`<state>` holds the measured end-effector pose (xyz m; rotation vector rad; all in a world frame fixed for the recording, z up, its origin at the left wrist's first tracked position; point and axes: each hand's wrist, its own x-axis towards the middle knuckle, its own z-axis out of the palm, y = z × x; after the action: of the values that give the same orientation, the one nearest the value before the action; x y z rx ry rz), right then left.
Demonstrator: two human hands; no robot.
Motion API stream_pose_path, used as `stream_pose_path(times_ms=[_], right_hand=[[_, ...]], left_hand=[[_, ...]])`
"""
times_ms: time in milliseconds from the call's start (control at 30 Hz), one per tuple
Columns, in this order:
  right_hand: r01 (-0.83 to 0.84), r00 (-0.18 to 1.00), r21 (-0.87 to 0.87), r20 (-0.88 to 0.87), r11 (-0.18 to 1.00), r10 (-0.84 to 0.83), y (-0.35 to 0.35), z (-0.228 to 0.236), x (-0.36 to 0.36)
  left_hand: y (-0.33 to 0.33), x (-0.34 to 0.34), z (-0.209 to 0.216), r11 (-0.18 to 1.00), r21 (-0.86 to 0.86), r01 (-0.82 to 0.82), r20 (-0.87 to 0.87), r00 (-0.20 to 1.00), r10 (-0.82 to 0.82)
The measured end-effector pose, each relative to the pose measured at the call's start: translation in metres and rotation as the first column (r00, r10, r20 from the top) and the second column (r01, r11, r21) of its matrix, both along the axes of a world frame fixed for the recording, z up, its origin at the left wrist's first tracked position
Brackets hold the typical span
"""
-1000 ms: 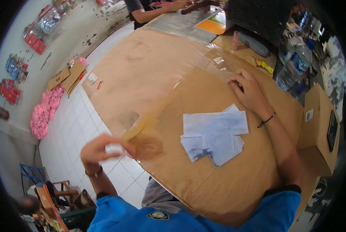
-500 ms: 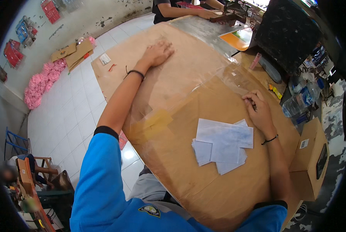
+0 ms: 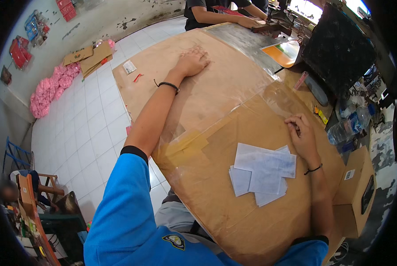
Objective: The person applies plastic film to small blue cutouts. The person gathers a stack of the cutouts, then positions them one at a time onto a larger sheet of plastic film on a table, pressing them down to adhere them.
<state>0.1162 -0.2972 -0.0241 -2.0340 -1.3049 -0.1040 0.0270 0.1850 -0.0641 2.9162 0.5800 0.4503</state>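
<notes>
My left hand lies flat, palm down, on the far part of the brown-covered table, fingers stretched out and holding nothing. A small red strip and a white label lie to its left. At the right, my right hand rests on the table with its fingers curled in loosely; nothing shows in them. Below and left of that hand is a loose, overlapping pile of white paper slips. Neither hand touches the slips.
A dark monitor-like panel, a water bottle and a cardboard box line the right side. Across the table, a person's arm reaches to a metal device. Pink bundles lie along the left wall.
The whole view has shifted slightly, so things sit a little further right and lower. Both hands and the paper slips keep their places on the table.
</notes>
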Motion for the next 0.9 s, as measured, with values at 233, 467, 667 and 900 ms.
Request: stream_pose_path(times_ms=[233, 467, 667, 900], right_hand=[[0.001, 0.999, -0.027, 0.033, 1.000, 0.000, -0.002, 0.001, -0.001], [0.019, 0.999, -0.038, 0.043, 0.999, -0.018, -0.002, 0.001, -0.002], [0.001, 0.999, -0.013, 0.049, 1.000, 0.000, -0.003, 0.001, -0.002], [0.016, 1.000, -0.030, 0.017, 0.999, -0.016, -0.001, 0.000, -0.001]], left_hand=[[-0.011, -0.003, 0.001, 0.998, -0.054, -0.028, -0.050, 0.998, 0.026], [-0.008, -0.003, 0.001, 1.000, -0.023, -0.015, -0.062, 0.998, 0.013], [-0.015, -0.003, 0.002, 1.000, -0.024, 0.008, -0.053, 0.999, -0.009], [-0.007, -0.001, -0.003, 1.000, 0.004, 0.000, -0.055, 0.998, 0.000]])
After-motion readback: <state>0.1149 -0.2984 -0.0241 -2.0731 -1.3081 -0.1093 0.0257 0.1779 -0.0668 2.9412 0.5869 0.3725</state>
